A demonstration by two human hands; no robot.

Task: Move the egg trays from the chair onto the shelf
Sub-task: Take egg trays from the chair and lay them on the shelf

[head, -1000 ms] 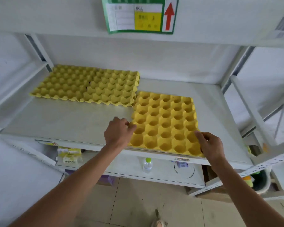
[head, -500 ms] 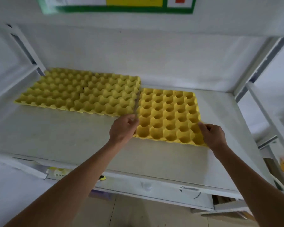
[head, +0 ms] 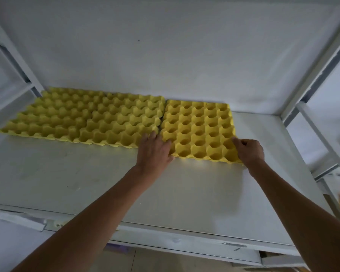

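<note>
Three yellow egg trays lie in a row at the back of the white shelf point(head: 86, 179). The left tray point(head: 53, 116) and the middle tray point(head: 124, 122) sit side by side. The right tray point(head: 200, 128) lies against the middle one, close to the back wall. My left hand point(head: 153, 154) holds its near left corner, fingers on top and thumb at the front edge. At the near right corner, my right hand point(head: 250, 151) pinches the tray with curled fingers. The chair is out of view.
The shelf's white back wall point(head: 165, 55) rises right behind the trays. Slanted metal uprights point(head: 320, 75) frame the right side, and a brace point(head: 12, 61) the left. Bare shelf surface lies in front of the trays and to the right of them.
Both hands have slid the right tray from the shelf's front edge back towards the wall, until it lines up beside the middle tray. The camera has moved closer.
</note>
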